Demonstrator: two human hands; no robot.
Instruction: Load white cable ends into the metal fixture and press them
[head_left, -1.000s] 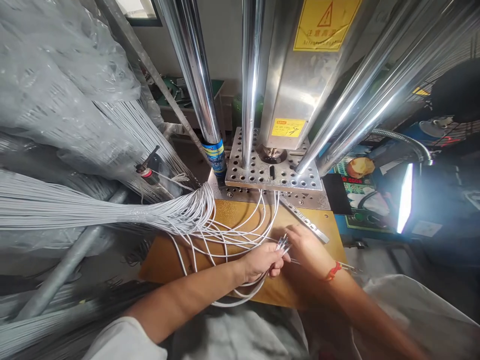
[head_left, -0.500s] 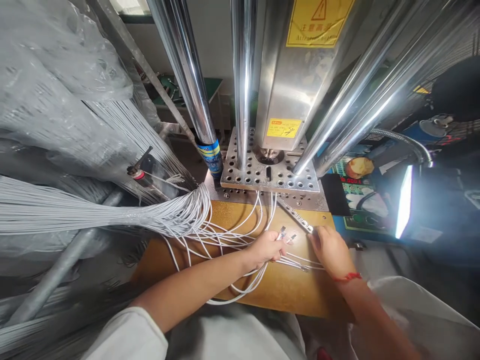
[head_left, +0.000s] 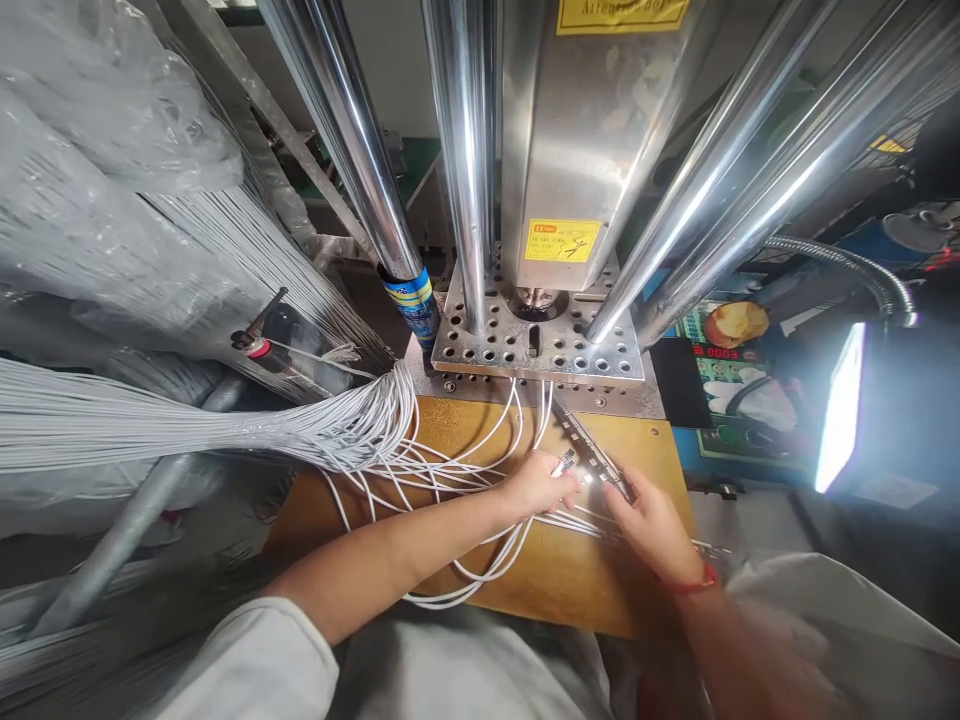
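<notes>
My left hand (head_left: 538,486) is closed around white cables whose small metal connectors (head_left: 564,461) stick out past the fingertips. To its right, my right hand (head_left: 651,522) grips the near end of a long slotted metal bar (head_left: 589,450). The bar lies at a slant, with its far end close to the front edge of the perforated metal plate (head_left: 465,362). White cables (head_left: 491,574) loop under my left forearm across the brown board (head_left: 600,598). More cable ends run between my hands, partly hidden by my fingers.
A thick bundle of white cables (head_left: 187,432) comes in from the left. Polished steel columns (head_left: 466,180) and a metal housing (head_left: 581,150) rise above the plate. A bright lamp (head_left: 841,410) and a control panel (head_left: 724,352) with a peeled fruit (head_left: 736,324) are at right.
My right hand has shifted left, nearer my left hand, and the metal bar has rolled so its slotted face shows more. The left hand keeps its hold. The whole view has shifted slightly.
</notes>
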